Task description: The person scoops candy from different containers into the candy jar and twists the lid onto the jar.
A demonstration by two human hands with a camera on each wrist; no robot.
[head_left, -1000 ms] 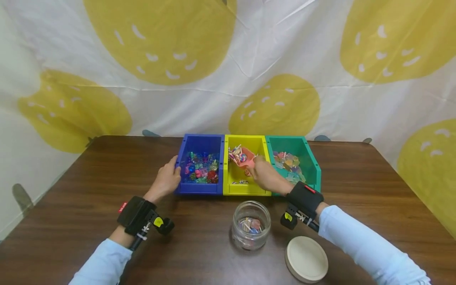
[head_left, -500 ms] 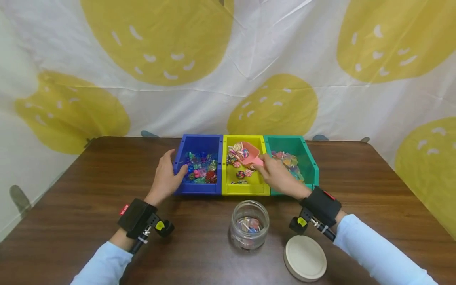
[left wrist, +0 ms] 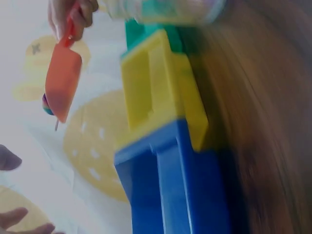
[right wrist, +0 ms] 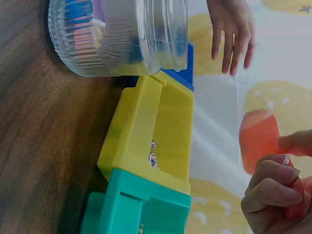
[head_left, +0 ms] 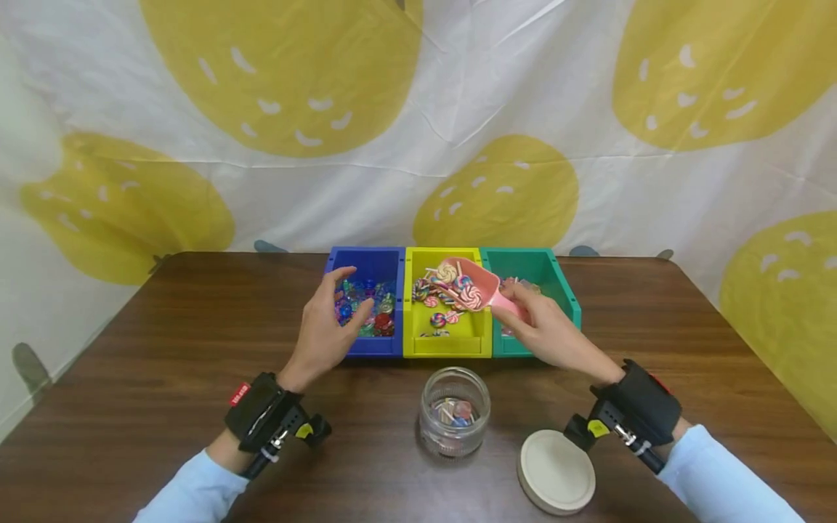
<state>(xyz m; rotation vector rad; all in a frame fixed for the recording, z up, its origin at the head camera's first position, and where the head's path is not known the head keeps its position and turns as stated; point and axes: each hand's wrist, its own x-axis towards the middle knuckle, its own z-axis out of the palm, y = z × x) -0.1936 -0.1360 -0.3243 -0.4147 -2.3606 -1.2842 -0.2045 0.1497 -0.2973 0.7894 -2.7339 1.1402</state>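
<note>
My right hand [head_left: 546, 327] grips the handle of a pink scoop [head_left: 485, 282], raised over the yellow bin [head_left: 447, 347]. Swirl lollipops [head_left: 447, 274] fill the scoop, and several more lie in the bin below. In the right wrist view, fingers and thumb curl round the scoop's handle [right wrist: 295, 200]. My left hand [head_left: 323, 327] is held above the blue bin [head_left: 336, 258] with its fingers spread and nothing in them. A ribbed glass jar [head_left: 454, 412] without its lid stands in front of the bins, with some small candies at its bottom.
Shiny bead-like pieces [head_left: 382, 323] lie in the blue bin. The green bin [head_left: 569, 298] on the right holds pastel pieces, partly hidden by the right hand. A cream round lid [head_left: 557, 472] lies on the wooden table [head_left: 163, 378], right of the jar. A fruit-print cloth [head_left: 366, 196] hangs behind.
The loaded scoop has risen out of the yellow bin and moved slightly right with my right hand. My left hand has let go of the blue bin's side and moved right, over it.
</note>
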